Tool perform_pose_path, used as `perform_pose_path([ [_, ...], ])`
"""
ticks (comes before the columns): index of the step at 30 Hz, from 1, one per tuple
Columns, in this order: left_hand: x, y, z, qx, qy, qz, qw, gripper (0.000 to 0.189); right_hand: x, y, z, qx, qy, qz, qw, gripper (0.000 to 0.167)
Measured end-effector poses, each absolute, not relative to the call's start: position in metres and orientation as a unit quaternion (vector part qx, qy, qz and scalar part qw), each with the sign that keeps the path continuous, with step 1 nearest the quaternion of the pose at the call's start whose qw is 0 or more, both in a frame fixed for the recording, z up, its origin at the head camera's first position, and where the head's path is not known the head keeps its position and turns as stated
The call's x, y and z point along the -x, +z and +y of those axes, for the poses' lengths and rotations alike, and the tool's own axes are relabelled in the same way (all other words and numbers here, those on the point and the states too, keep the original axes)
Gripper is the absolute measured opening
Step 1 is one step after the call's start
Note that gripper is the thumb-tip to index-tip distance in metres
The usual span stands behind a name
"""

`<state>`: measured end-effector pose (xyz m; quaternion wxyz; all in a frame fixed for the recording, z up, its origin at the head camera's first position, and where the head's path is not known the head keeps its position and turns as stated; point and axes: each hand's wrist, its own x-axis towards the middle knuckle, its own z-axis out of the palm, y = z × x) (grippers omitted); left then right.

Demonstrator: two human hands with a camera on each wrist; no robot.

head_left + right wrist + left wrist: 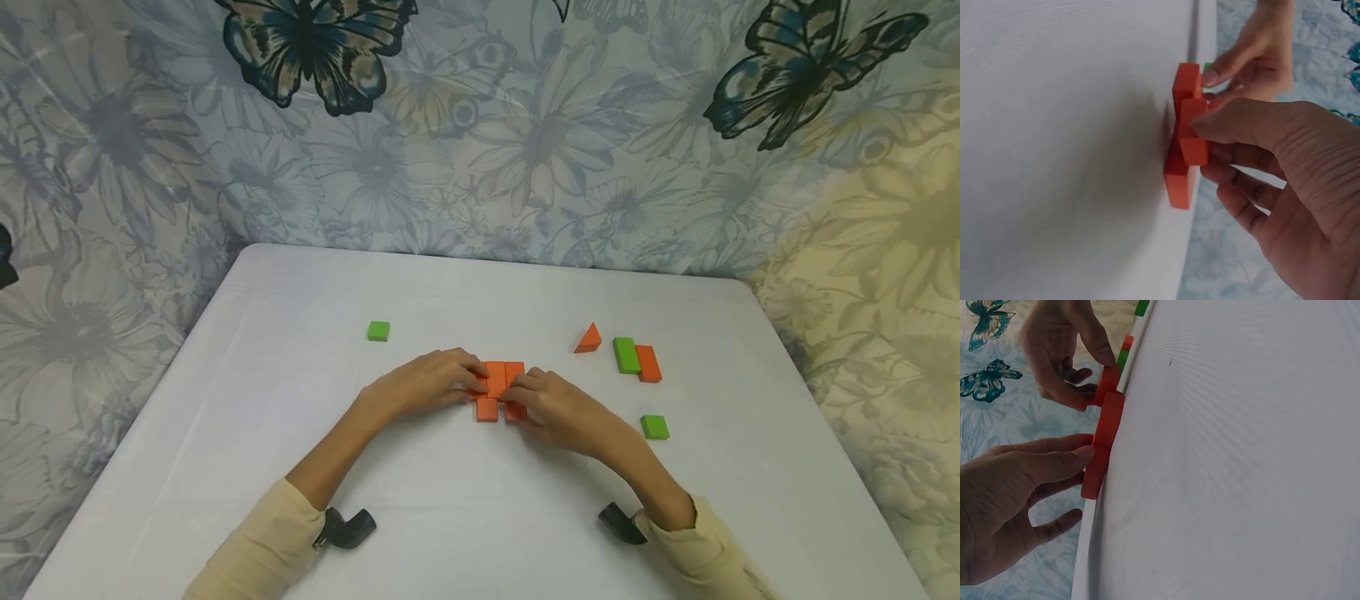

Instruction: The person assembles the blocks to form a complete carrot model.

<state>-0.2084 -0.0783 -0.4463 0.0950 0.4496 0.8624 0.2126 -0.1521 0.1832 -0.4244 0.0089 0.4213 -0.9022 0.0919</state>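
Observation:
Several orange blocks (pixel 496 379) lie close together on the white table (pixel 450 283), in the middle of the head view. At the group's left side, my left hand (pixel 431 382) pinches an orange block (pixel 1095 474) between thumb and fingers, partly covered by them. From the right, my right hand (pixel 558 410) pinches another orange block (pixel 1194 132), its thumb lying on the face in the right wrist view. A small orange block (pixel 487 410) sits at the near edge of the group; one beside it (pixel 515 412) is partly hidden by the right fingers.
A green block (pixel 378 331) lies at the far left. Toward the right are an orange triangular block (pixel 588 338), a green block (pixel 626 355) touching an orange one (pixel 648 364), and a smaller green block (pixel 655 427) near the right forearm. Patterned cloth (pixel 525 167) hangs behind the table.

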Motion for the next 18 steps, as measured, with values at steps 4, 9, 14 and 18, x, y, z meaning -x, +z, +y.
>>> perform_pose_path([
  [4, 0.209, -0.446, -0.078, -0.451, 0.213, 0.862, 0.093, 0.031, 0.153, -0.429, 0.179, -0.425, 0.091, -0.901, 0.017, 0.040],
  [9, 0.208, -0.445, -0.079, -0.449, 0.213, 0.862, 0.095, 0.032, 0.154, -0.432, 0.177, -0.429, 0.098, -0.897, 0.033, 0.043],
  [14, 0.208, -0.445, -0.079, -0.447, 0.210, 0.864, 0.096, 0.032, 0.154, -0.434, 0.177, -0.430, 0.104, -0.896, 0.033, 0.046],
  [18, 0.207, -0.443, -0.078, -0.444, 0.214, 0.864, 0.101, 0.032, 0.155, -0.436, 0.178, -0.433, 0.115, -0.893, 0.035, 0.045],
])
